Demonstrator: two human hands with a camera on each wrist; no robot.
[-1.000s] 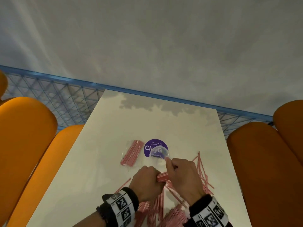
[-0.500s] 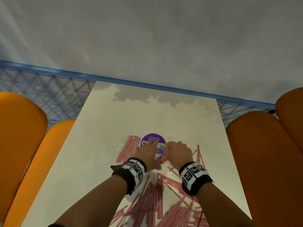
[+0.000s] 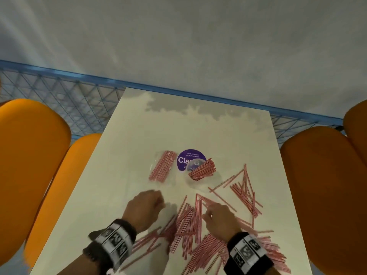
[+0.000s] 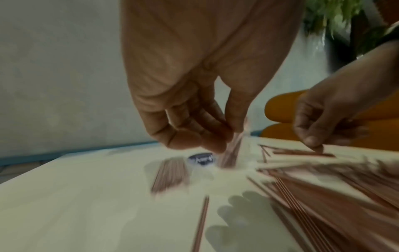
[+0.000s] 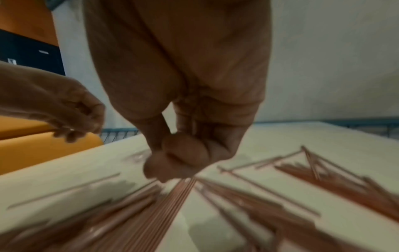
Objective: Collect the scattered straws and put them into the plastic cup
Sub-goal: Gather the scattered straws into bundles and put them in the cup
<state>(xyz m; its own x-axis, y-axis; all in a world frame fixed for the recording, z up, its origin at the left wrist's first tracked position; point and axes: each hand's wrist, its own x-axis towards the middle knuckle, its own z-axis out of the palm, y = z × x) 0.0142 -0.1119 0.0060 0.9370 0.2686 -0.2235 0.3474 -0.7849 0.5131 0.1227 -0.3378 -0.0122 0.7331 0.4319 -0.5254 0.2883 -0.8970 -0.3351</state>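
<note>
**Three viewpoints over one tabletop**

The tabletop (image 3: 127, 175) is seen from above and behind the wrists by the head camera, aimed forward and down toward 12 o'clock. Both wrist views are taken close, low over the surface, along the fingers. In the left wrist view the right hand (image 4: 319, 119) is caught at 3 o'clock; in the right wrist view the left hand (image 5: 64, 109) appears at 9 o'clock. The scattered straws (image 3: 190, 221) are shared by all three views.
</note>
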